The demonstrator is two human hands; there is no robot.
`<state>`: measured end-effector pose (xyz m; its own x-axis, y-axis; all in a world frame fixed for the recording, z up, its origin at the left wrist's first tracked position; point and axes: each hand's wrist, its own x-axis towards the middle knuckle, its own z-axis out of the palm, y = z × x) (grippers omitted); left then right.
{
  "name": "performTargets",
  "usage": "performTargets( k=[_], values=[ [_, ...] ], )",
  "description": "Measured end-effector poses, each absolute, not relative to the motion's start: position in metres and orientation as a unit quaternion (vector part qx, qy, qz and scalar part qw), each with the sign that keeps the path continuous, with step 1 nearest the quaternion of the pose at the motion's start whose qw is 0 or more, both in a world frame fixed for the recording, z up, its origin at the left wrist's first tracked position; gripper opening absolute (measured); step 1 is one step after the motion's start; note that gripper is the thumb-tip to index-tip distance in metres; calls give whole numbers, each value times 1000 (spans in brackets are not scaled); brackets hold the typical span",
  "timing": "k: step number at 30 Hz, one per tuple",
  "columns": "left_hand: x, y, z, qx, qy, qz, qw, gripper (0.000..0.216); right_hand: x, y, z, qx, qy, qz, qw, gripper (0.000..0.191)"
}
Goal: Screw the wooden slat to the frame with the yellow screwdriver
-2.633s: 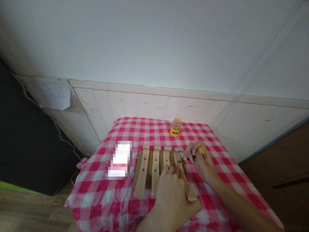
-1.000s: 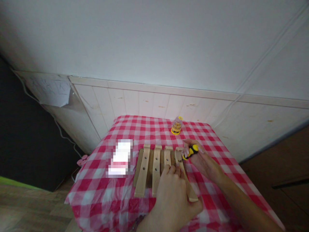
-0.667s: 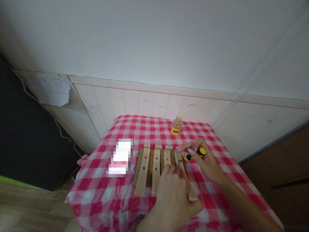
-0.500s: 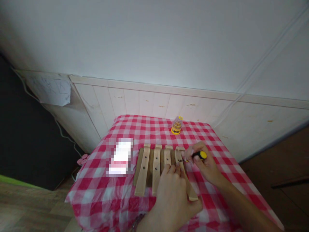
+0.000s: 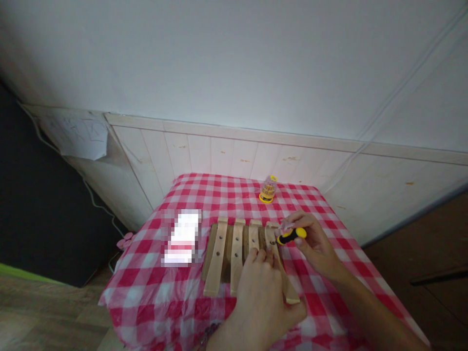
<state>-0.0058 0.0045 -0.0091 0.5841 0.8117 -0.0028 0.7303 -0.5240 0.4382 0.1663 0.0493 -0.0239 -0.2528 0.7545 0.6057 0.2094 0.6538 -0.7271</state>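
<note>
A wooden slatted piece (image 5: pixel 213 265), made of several pale slats screwed across a darker board, lies on the checked cloth. My left hand (image 5: pixel 261 292) rests over its right half, fingers on the slats and thumb by the lower end of the rightmost slat (image 5: pixel 291 295). That hand hides parts of the two right slats. In my right hand (image 5: pixel 312 243) is a screwdriver (image 5: pixel 292 236) with a black and yellow handle, held tilted. Its tip end points at the screw (image 5: pixel 272 242) in the rightmost slat; whether it touches the screw I cannot tell.
A clear bit case (image 5: pixel 268 190) with a yellow base and cap stands near the back of the table. Left of the slats lies a blurred-out bright phone-like rectangle (image 5: pixel 183 236). The red-and-white tablecloth (image 5: pixel 142 282) reaches the panelled wall (image 5: pixel 219 156).
My right hand has shifted its fingers, and the screwdriver handle has swung slightly left, showing more of its side. My left hand and the slatted piece have stayed put.
</note>
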Motion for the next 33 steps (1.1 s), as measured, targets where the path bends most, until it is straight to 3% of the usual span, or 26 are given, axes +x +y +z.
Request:
performTargets(
  k=[6,12,18,24,33],
  values=[
    [-5,3,-12,858,452,123,211,50,150,48,-37,-313,-695,338,551,13],
    [-4,4,-13,860,450,120,210,55,134,52,-44,-365,-602,364,610,34],
    [-5,4,-9,863,448,100,210,54,139,54,-37,-371,-583,453,563,43],
    [-6,2,-7,863,447,102,212,51,160,56,-24,-387,-733,288,480,34],
    [-5,5,-10,861,446,115,215,50,171,56,-18,-429,-739,106,508,23]
  ],
)
